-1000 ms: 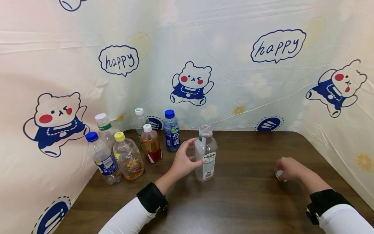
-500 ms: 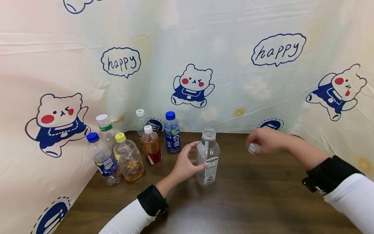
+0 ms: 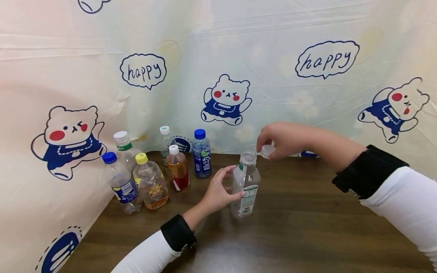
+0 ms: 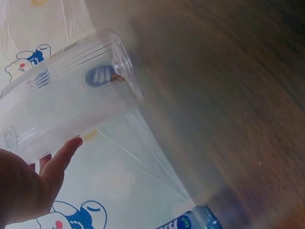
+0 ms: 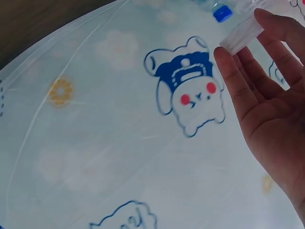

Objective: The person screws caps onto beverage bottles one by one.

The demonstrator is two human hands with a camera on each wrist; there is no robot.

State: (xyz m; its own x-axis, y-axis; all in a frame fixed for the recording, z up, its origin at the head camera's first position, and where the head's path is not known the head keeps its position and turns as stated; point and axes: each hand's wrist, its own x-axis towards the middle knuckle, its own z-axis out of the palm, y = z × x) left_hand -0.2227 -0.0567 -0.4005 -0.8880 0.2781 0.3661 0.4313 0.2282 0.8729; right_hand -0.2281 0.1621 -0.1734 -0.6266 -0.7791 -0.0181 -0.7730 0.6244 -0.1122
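Note:
A clear, uncapped plastic bottle (image 3: 246, 182) with a white-and-green label stands upright on the table. My left hand (image 3: 218, 191) grips it from the left, thumb across the front and fingers behind; in the left wrist view the bottle's ribbed side (image 4: 90, 67) shows beyond the fingers. Just right of the open bottle mouth, slightly above it, my right hand (image 3: 286, 140) pinches a white bottle cap (image 3: 268, 151). The right wrist view shows that cap (image 5: 240, 36) held by its edge between thumb and fingertips.
To the left stand several capped bottles: a blue-capped one (image 3: 124, 189), a yellow-capped one (image 3: 151, 185), a brown tea bottle (image 3: 178, 170) and a blue bottle (image 3: 201, 155) close behind my left hand. A printed cloth (image 3: 273, 76) hangs at the brown table's (image 3: 307, 220) back edge.
My right hand has lifted the cap from the table at the right and carried it left and up to beside the bottle's mouth. The bottle has shifted slightly right in my left hand.

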